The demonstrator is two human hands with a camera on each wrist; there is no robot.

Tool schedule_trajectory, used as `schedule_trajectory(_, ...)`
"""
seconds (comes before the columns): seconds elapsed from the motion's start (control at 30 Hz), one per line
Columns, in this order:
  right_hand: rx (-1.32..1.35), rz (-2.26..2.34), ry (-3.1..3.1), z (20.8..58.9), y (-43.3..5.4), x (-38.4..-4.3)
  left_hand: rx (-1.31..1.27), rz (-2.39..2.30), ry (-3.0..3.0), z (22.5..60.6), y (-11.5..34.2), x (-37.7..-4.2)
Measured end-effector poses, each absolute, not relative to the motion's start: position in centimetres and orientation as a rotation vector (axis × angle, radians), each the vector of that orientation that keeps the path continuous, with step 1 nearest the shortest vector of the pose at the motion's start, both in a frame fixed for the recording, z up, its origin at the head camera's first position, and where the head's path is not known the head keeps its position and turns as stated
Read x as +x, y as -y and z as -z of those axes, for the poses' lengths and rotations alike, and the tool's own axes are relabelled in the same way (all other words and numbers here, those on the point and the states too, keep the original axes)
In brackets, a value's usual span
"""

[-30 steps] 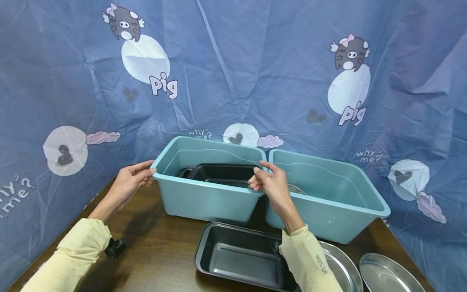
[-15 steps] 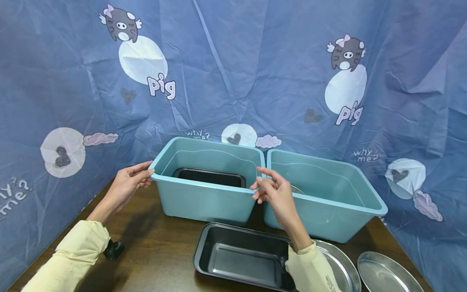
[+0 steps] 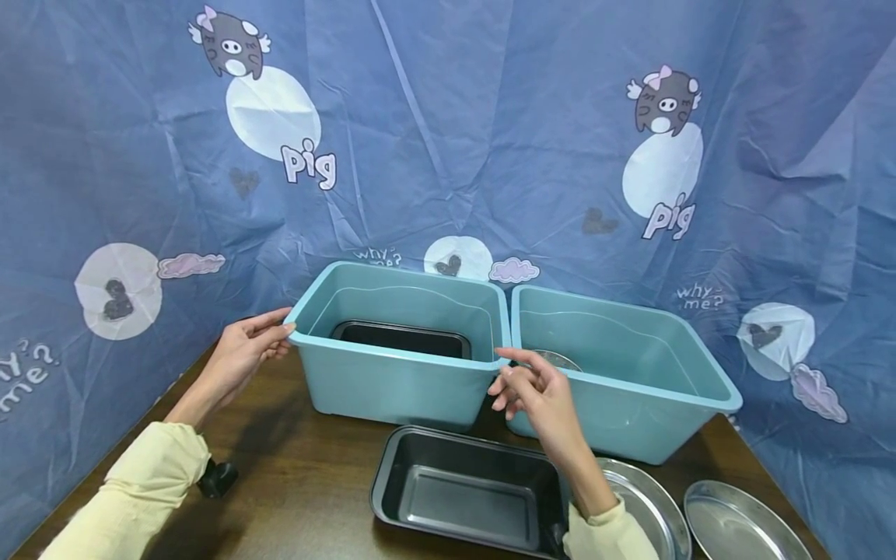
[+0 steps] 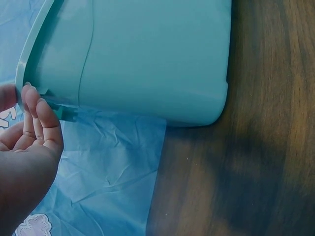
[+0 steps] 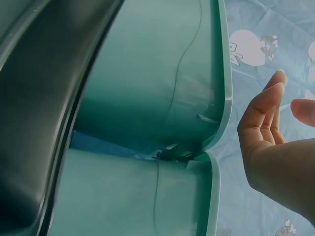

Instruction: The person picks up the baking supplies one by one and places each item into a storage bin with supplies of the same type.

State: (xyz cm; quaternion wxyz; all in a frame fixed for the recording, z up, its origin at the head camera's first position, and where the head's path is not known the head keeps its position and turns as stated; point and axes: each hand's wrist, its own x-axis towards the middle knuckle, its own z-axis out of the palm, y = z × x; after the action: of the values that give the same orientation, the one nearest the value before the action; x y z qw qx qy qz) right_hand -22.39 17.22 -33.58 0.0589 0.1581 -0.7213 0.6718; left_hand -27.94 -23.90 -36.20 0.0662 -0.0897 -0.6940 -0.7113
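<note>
My left hand (image 3: pixel 241 354) pinches the left corner of the rim of a light teal plastic bin (image 3: pixel 392 389); in the left wrist view, the fingertips and thumb of that hand (image 4: pixel 37 125) meet at its edge. Inside this bin lies a black baking pan (image 3: pixel 402 338), its lower part hidden by the front wall. Near the bin's front right corner hovers my right hand (image 3: pixel 542 400), fingers loosely bent and holding nothing. The right wrist view shows this hand (image 5: pixel 268 132) apart from the bins' rims.
A second teal bin (image 3: pixel 616 416) stands close on the right, with part of a round metal item (image 3: pixel 556 359) inside. In front lies a dark loaf pan (image 3: pixel 465 505). Round steel plates (image 3: pixel 745 517) lie at the lower right. Blue printed cloth (image 3: pixel 448 155) hangs behind.
A black pan went from the raised position under my right hand down into the left bin. My right hand then drew back toward me and slightly right. My left hand stayed on the rim.
</note>
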Motion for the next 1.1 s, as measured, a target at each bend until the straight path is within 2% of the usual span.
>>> schedule_trajectory(1.1,0.166,-1.984,2.331,35.6,-20.8,-18.7,-0.277,2.141,2.120,36.1,24.0,-27.9)
